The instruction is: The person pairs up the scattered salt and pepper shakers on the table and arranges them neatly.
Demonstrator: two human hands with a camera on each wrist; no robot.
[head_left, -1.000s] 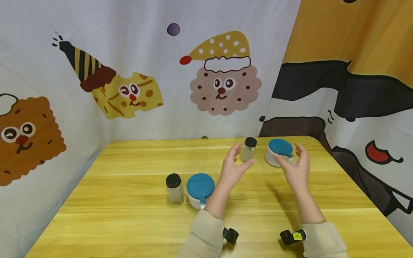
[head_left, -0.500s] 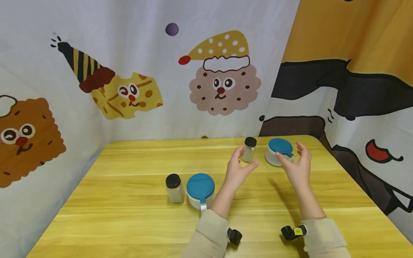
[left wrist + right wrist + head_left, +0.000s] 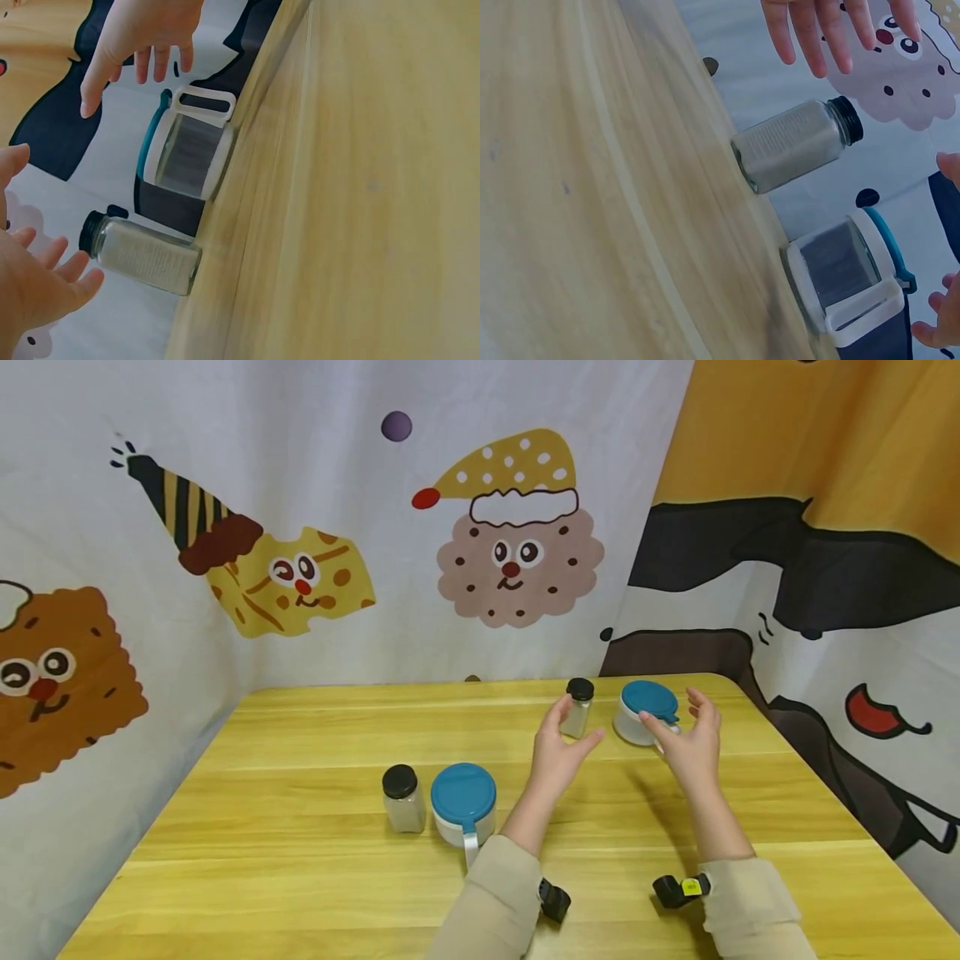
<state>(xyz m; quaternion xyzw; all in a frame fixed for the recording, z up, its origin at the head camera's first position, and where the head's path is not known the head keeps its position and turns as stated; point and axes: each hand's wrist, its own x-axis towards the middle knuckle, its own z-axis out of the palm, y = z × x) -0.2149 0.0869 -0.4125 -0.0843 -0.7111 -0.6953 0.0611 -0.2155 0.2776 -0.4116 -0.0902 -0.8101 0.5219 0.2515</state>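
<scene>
My left hand (image 3: 557, 758) is held up with fingers spread and nothing in it, just in front of a small glass jar (image 3: 146, 257) with a black lid. My right hand (image 3: 692, 745) is likewise raised, thumb and fingers apart, before a clear container (image 3: 838, 262) with a teal lid and white handle. In the left wrist view the fingers of both hands stand away from the jar and container. Jar and container stand side by side near the table's far edge. In the head view my left fingertips overlap the jar and my right thumb overlaps the container.
A second black-lidded jar (image 3: 403, 802) and a second teal-lidded container (image 3: 463, 802), its handle toward me, stand left of my left forearm. All rest on a wooden table (image 3: 300, 893). A curtain with cartoon prints (image 3: 337, 652) hangs close behind its far edge.
My left hand has moved slightly to the right, nearer the far jar. The right hand has stayed nearly in place. The jars and containers have not been moved; the head view has shifted slightly.
</scene>
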